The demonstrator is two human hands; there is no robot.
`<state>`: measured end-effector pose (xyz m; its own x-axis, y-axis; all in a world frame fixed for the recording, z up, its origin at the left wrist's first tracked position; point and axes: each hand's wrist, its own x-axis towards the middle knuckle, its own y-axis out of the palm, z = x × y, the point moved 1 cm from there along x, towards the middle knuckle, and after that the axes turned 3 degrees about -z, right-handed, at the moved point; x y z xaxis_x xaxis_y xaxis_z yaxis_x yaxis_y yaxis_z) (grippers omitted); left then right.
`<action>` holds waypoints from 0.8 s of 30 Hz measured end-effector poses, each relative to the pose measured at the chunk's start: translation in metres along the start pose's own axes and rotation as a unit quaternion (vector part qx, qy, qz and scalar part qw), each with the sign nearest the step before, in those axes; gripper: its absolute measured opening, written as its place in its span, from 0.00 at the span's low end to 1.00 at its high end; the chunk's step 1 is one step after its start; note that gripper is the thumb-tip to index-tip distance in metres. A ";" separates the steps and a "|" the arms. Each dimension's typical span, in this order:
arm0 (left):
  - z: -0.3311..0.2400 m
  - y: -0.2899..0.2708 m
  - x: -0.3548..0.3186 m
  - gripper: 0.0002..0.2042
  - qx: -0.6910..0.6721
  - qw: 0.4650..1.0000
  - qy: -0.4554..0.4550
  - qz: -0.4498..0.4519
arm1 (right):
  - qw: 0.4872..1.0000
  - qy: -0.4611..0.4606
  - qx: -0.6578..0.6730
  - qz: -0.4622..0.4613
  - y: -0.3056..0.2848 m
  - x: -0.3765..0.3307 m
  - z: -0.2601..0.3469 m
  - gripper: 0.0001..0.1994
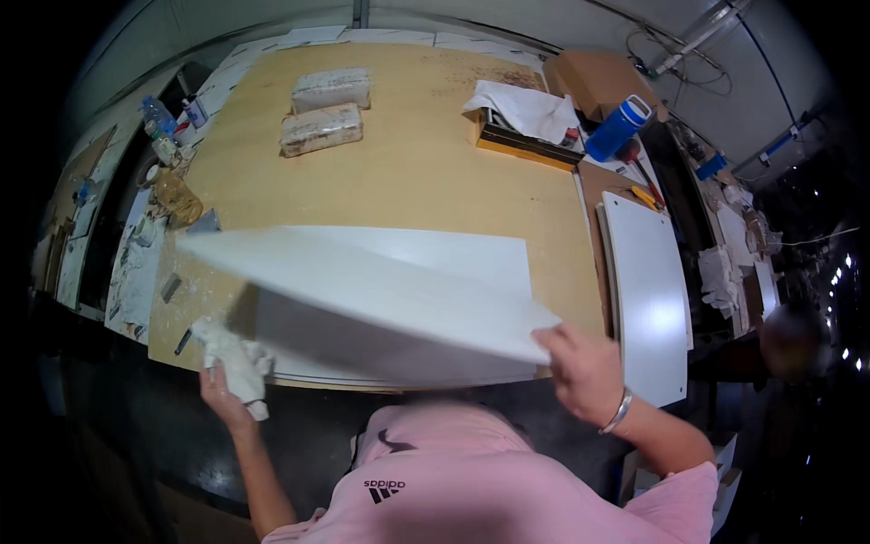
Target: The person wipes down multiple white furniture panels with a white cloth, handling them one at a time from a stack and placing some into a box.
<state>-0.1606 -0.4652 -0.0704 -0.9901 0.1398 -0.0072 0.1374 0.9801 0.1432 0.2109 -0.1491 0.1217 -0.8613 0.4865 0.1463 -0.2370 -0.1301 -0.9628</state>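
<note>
My right hand is closed on the right end of a white panel. The panel is tilted and blurred by motion, and its left end reaches out over the table. Under it lies another white panel along the table's near edge, partly hidden by the raised one. At the table's front left corner, my left hand is closed on a crumpled white cloth. The cloth hangs partly over the edge, apart from the raised panel.
Two tape-wrapped blocks lie on the yellowish tabletop. Far right stand a box with a white cloth and a blue bottle. More white panels are stacked at the right. Bottles and scraps line the left edge.
</note>
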 end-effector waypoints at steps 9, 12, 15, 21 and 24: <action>0.072 0.177 -0.123 0.17 -0.178 0.786 -0.491 0.330 | 0.967 0.246 0.023 -0.059 -0.013 0.063 -0.061 0.20; 0.087 0.162 -0.106 0.16 0.099 0.822 -0.245 0.505 | 0.955 0.294 0.046 -0.013 0.007 0.056 -0.114 0.22; 0.039 0.155 -0.078 0.12 0.105 0.874 -0.178 0.440 | 0.933 0.345 0.103 0.027 0.049 0.023 -0.174 0.23; -0.046 0.247 -0.187 0.13 0.147 0.754 0.232 0.597 | 0.923 0.354 0.147 0.036 0.122 -0.003 -0.194 0.25; -0.005 0.286 -0.255 0.26 0.141 0.529 0.442 0.711 | 0.918 0.355 0.168 0.045 0.111 0.005 -0.171 0.25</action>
<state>0.1313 -0.2214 -0.0223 0.5109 0.7648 0.3925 0.6352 -0.0282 -0.7718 0.2571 -0.0131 -0.0237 -0.4027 0.8856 -0.2313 -0.4071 -0.3996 -0.8214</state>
